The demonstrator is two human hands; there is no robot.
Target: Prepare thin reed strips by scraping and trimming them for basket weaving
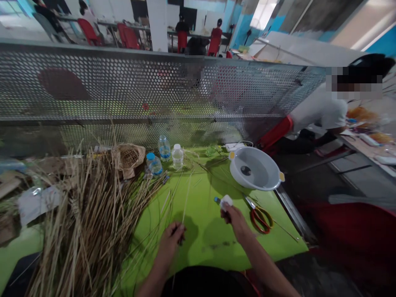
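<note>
Near the front of the green table my left hand [173, 234] is closed in a pinch on a thin straw strip [186, 194], which points away across the table. My right hand [234, 218] is closed around a crumpled white cloth or tissue [227, 201], held above the tabletop. A small blue-ended item [217, 199] lies just left of the white wad; its kind is unclear. Scissors [261, 218] with red and yellow handles rest to the right of my right hand. A big heap of dry straw [93, 214] spreads over the left side.
A grey basin [269, 169] with a dark round thing inside stands at the back right. Bottles [177, 156] and a woven basket [128, 159] line the back, before a perforated metal screen [123, 86]. A person [321, 107] sits at the right.
</note>
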